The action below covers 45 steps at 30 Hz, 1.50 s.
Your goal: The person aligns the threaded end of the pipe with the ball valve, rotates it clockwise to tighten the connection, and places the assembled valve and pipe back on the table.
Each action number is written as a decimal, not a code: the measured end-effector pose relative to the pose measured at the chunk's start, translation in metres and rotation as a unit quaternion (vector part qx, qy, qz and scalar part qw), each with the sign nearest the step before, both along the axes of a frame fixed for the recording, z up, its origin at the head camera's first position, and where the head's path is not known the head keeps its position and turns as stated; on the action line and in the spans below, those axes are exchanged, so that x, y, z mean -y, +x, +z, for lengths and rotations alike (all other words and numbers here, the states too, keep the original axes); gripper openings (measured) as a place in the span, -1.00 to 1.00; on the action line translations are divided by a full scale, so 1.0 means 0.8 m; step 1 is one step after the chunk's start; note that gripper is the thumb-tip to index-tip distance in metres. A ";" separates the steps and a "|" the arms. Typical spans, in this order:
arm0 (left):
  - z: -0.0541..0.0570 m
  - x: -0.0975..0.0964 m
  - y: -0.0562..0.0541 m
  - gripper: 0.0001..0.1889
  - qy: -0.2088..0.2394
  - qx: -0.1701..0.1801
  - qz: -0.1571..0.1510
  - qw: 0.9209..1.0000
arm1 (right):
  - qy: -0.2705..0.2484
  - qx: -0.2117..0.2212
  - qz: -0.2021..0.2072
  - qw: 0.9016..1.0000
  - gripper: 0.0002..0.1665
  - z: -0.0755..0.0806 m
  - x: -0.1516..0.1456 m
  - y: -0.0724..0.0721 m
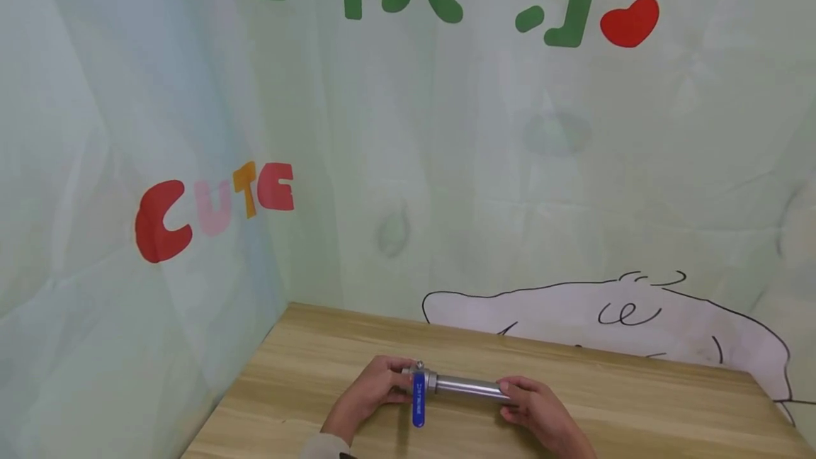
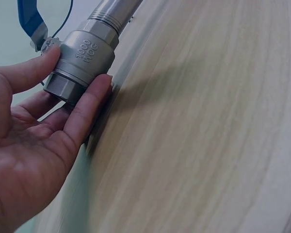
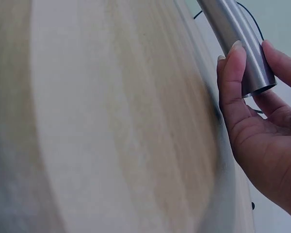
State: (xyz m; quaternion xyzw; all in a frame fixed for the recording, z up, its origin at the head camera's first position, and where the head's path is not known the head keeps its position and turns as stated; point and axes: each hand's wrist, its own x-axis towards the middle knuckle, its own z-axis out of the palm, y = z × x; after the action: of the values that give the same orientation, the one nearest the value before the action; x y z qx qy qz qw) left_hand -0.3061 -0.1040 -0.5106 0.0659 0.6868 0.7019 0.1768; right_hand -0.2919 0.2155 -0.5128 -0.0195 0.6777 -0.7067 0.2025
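Note:
My left hand (image 1: 377, 388) grips the body of a steel ball valve (image 2: 85, 54), thumb on one side and fingers on the other. A blue lever handle (image 1: 418, 400) on the valve points toward me in the head view. From the valve's right end runs a smooth steel pipe (image 1: 468, 387), with threads showing where it enters the valve. At the pipe's open far end, my right hand (image 1: 538, 406) pinches it between thumb and fingers; the hollow mouth shows in the right wrist view. Valve and pipe lie in one line over the table.
A wood-grain table (image 1: 306, 353) lies beneath both hands. Behind it and along its left side hang pale green printed sheets (image 1: 446, 161) with green characters, a red heart (image 1: 630, 22) and colored letters. A cartoon outline is printed just above the table's back edge.

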 end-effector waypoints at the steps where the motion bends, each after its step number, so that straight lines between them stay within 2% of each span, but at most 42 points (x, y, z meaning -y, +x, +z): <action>1: 0.001 0.000 0.000 -0.57 0.001 -0.001 0.000 1.000 | 0.000 -0.001 -0.003 1.000 -0.39 0.000 0.000 0.000; 6: 0.001 0.000 -0.001 -0.58 -0.002 -0.007 0.000 1.000 | -0.004 -0.009 -0.009 1.000 -0.43 -0.002 0.001 -0.001; 17: 0.002 -0.001 -0.001 -0.55 0.005 -0.012 0.009 1.000 | -0.019 -0.019 0.013 1.000 -0.44 0.010 0.000 0.000; 24: 0.000 0.002 -0.001 -0.55 0.004 -0.011 0.008 1.000 | -0.039 -0.015 0.017 0.999 -0.48 0.008 0.001 -0.001; 45: 0.000 -0.001 0.001 -0.56 0.001 -0.013 0.007 1.000 | -0.024 0.002 0.014 1.000 -0.41 0.005 -0.002 0.001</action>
State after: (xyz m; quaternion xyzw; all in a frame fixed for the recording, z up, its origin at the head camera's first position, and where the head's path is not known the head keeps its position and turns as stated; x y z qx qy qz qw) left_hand -0.3051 -0.1031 -0.5107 0.0705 0.6887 0.7029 0.1633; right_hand -0.2910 0.2169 -0.5090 -0.0323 0.6597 -0.7198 0.2135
